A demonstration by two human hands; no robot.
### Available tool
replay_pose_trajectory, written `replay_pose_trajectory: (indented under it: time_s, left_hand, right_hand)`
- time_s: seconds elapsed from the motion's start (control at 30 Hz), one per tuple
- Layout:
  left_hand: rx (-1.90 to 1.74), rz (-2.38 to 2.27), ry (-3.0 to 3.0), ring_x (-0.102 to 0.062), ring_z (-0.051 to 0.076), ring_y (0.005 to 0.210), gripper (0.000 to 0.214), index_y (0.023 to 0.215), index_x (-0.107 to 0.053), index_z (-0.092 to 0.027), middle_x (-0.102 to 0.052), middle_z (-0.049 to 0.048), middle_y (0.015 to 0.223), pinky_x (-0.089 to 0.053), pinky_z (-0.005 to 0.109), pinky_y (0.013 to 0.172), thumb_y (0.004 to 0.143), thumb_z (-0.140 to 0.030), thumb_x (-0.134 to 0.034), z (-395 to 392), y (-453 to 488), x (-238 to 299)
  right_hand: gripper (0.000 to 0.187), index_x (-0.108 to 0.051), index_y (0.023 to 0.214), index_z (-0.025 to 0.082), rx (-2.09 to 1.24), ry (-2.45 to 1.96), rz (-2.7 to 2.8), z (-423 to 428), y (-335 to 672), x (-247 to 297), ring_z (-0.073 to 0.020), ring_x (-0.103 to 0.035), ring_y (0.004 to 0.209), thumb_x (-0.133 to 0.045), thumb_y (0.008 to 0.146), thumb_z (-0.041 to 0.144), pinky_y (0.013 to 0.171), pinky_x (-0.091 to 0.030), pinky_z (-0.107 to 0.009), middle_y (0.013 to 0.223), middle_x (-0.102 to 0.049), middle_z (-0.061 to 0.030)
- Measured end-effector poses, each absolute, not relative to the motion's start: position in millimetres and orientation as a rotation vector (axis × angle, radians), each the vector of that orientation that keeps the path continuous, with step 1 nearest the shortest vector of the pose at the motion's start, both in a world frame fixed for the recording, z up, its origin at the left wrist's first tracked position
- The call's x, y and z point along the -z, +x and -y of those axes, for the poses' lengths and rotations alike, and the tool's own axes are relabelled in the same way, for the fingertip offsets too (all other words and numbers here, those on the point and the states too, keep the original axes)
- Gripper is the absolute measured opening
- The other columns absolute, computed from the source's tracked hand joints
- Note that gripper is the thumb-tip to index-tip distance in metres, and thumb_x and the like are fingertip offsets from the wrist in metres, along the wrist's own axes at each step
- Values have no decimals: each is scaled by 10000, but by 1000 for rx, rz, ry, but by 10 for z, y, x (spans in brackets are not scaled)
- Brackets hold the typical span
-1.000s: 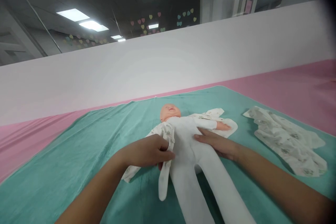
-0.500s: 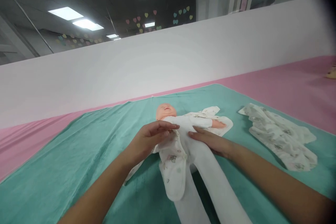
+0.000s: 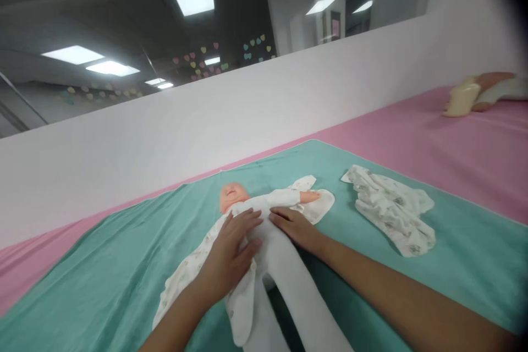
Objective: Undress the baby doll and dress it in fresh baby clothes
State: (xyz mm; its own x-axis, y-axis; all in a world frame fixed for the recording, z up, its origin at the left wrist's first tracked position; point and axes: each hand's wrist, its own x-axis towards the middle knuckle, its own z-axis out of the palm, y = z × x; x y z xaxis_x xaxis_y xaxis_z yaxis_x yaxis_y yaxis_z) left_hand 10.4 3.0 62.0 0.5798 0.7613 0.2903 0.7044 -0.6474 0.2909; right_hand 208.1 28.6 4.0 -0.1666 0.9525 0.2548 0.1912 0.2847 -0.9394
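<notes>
A baby doll (image 3: 280, 258) with a white cloth body lies face up, head away from me and legs toward me. Beneath it is a white printed baby top (image 3: 193, 258), spread out on both sides. One flap of the top hangs beside the doll's left-hand leg. My left hand (image 3: 233, 250) rests over the doll's chest and the top's edge, fingers apart, hiding part of both. Against the other side of the torso, my right hand (image 3: 297, 228) lies flat with its fingers stretched out. The doll's right-side arm points outward over the top.
A crumpled white printed garment (image 3: 391, 206) lies to the right on the green cloth (image 3: 124, 264). Farther right, on the pink surface (image 3: 474, 159), is a cream-coloured object (image 3: 462, 99) beside part of another doll-like limb. A white wall (image 3: 165, 132) runs along the back.
My left hand has opened from a closer finger grip at the flap, and the top now lies farther out to the left. The view has turned right; my right hand stays at the torso.
</notes>
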Motion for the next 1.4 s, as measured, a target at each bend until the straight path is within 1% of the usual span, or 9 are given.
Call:
replay_pose_trajectory:
  time_s: [0.13, 0.23, 0.4, 0.57, 0.63, 0.8, 1.0, 1.17, 1.4]
  left_hand:
    - [-709, -1481, 2726, -381, 200, 1273, 368, 1250, -474, -259, -503, 21, 1322, -125, 447, 1133, 903, -323, -370, -274, 428, -746]
    - [-527, -1405, 2744, -368, 199, 1284, 441, 1321, -411, -279, -433, 4, 1390, -239, 381, 1091, 882, -308, -378, -512, 759, -876]
    - [65, -1359, 2582, -518, 278, 1129, 636, 1334, -384, -290, -510, 60, 1319, -425, 360, 863, 751, -497, -533, -882, 1257, -980]
    - [233, -1443, 2649, -608, 236, 782, 321, 981, -575, -244, -661, 58, 936, -420, 306, 621, 757, -455, -481, -1028, 1482, -908]
    - [128, -1533, 2672, -602, 232, 773, 306, 971, -549, -228, -650, 72, 943, -404, 300, 603, 780, -440, -439, -1045, 1469, -865]
    - [-19, -1598, 2699, -589, 213, 725, 266, 952, -505, -232, -641, 54, 881, -370, 281, 571, 790, -423, -416, -1055, 1365, -789]
    - [-16, -1652, 2708, -584, 215, 750, 231, 964, -496, -242, -643, 47, 868, -363, 285, 595, 787, -374, -426, -1013, 1338, -790]
    - [11, -1644, 2681, -587, 215, 725, 278, 934, -520, -241, -651, 51, 868, -362, 291, 601, 815, -456, -391, -919, 1300, -858]
    - [169, -1477, 2658, -584, 205, 707, 285, 905, -565, -242, -653, 45, 843, -362, 288, 608, 812, -463, -411, -701, 1257, -946]
  right_hand:
    - [336, -622, 1109, 237, -1038, -993, 1541, -323, 2155, -17, -234, -560, 1028, -494, 843, 397, 932, -393, -402, 1118, -634, -50]
    - [368, -578, 1196, 268, -1143, -847, 1558, -335, 2222, -10, -219, -565, 1044, -491, 839, 287, 915, -422, -379, 1161, -622, -26]
    - [432, -599, 1171, 321, -1075, -752, 1761, -336, 2292, -14, -207, -517, 1132, -497, 788, 150, 929, -424, -337, 1200, -606, 33]
    - [404, -697, 967, 258, -744, -1045, 1869, -507, 2489, 72, -185, -568, 1032, -434, 735, 57, 913, -424, -300, 1081, -661, 17]
    - [339, -701, 891, 206, -624, -1262, 1763, -624, 2664, 127, -223, -562, 1006, -444, 722, 65, 926, -391, -353, 1014, -668, -47]
    - [398, -588, 1085, 139, -406, -1654, 1404, -842, 3092, 225, -341, -377, 1179, -499, 698, 107, 975, -228, -498, 1174, -546, -172]
    - [104, -605, 763, 181, -621, -1530, 1296, -938, 3190, 229, -244, -516, 945, -580, 689, 249, 834, -352, -351, 832, -629, -53]
    - [331, -554, 747, 183, -945, -1105, 1148, -838, 3319, 31, -166, -570, 688, -496, 757, 509, 646, -438, -279, 689, -611, -16]
    - [314, -473, 635, 212, -1169, -690, 860, -729, 3446, -65, -128, -540, 552, -574, 719, 497, 547, -444, -240, 536, -542, 36]
